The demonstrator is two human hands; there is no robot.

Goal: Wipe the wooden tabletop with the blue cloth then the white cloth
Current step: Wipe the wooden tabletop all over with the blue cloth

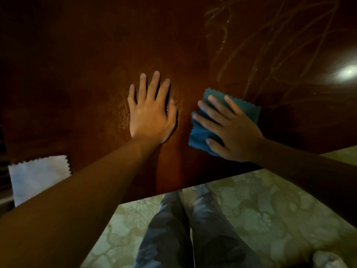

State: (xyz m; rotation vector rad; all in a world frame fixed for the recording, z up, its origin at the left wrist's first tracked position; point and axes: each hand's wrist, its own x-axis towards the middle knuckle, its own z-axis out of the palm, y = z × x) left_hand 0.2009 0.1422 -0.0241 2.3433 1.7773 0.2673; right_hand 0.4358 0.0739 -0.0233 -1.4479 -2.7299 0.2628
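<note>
Two hands on the wooden tabletop (81, 78), head view only. Your right hand (234, 130) lies flat on the blue cloth (199, 132), fingers (218, 102) spread and pressing down, thumb on the cloth's near corner; no pinch. Cloth sits under the fingers and palm, sticking out past the fingertips toward the left and at the far right corner. It's folded into a rough rectangle, long axis running from near-left to far-right, zigzag edge at the far side. Your left hand (149, 113) is flat on bare wood just beside the cloth, fingers slightly spread, holding nothing. White cloth (36, 176) lies flat at the table's near-left edge, well apart from both hands, partly hidden by your left forearm. Wet streaks (257, 55) show far right.
</note>
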